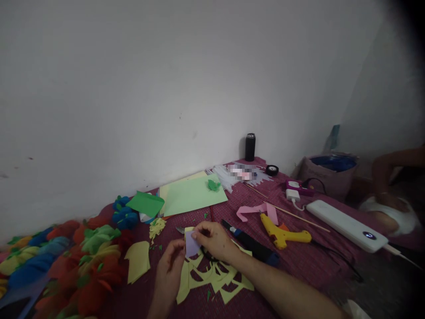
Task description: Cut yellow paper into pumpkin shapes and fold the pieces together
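A small lavender paper piece point(192, 244) lies over a yellow one whose top edge shows. My right hand point(214, 241) pinches the lavender piece at its right side. At its left edge, the curled fingers of my left hand point(171, 261) close on the border. Under my hands spreads a yellow sheet point(207, 279) full of curved cut-outs. A metal blade tip point(180, 230) pokes out behind the lavender piece, and a black handle is partly hidden below my right hand. Left of my left hand rests a stack of cut yellow pieces point(138, 261).
Colourful felt-like flowers point(96, 270) crowd the left. Pale green sheets point(192, 195) lie at the back. To the right are a utility knife point(254, 246), a yellow glue gun point(285, 232), a pink strip point(255, 210), a white power bank point(345, 223) and a black can point(250, 147). Another person's arm point(387, 186) shows far right.
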Available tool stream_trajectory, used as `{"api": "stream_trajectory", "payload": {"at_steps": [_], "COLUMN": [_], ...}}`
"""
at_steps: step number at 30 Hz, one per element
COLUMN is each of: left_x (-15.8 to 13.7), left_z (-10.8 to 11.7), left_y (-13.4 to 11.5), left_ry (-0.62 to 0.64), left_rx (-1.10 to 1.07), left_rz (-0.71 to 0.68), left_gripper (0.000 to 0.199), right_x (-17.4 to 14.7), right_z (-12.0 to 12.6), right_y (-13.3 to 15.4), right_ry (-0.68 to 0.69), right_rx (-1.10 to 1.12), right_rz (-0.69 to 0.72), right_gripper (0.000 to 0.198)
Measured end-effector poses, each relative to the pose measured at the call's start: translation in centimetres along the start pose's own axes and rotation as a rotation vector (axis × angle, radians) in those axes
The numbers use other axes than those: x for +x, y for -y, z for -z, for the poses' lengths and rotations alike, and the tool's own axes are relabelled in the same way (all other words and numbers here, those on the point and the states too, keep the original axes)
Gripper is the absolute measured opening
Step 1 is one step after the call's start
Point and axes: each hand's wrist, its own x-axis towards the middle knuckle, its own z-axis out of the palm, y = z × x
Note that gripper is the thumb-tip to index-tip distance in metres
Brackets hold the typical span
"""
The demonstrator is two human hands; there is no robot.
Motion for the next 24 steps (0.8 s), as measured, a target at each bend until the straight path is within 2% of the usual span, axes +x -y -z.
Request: {"api": "stream_trajectory", "payload": {"at_steps": [2, 7, 14, 20, 24], "left_x": [-0.1, 0.0, -0.2, -0.6, -0.7], "left_z": [0.0, -0.2, -0.2, -0.4, -0.3], "left_y": [-0.2, 0.4, 0.8, 0.9, 0.9], "left_ry": [0.012, -0.058, 0.080, 0.114, 0.113], "left_rx": [0.019, 0.060, 0.129, 0.138, 0.188], "left_rz": [0.017, 0.061, 0.038, 0.078, 0.026], "left_gripper": [0.024, 0.029, 0.027, 0.027, 0.027], "right_x": [-0.1, -0.3, -0.4, -0.2, -0.3], "right_z": [-0.1, -0.3, 0.5, 0.4, 0.4], "right_y": [0.0, 0.3, 1.4, 0.9, 0.8], "right_ry": [-0.005, 0.020, 0.220, 0.179, 0.175], "right_rx": [-0.003, 0.041, 0.116, 0.105, 0.135], "right_rz": [0.003, -0.020, 0.020, 0.002, 0.010], "right_gripper": [0.019, 0.018, 0.016, 0.018, 0.022]}}
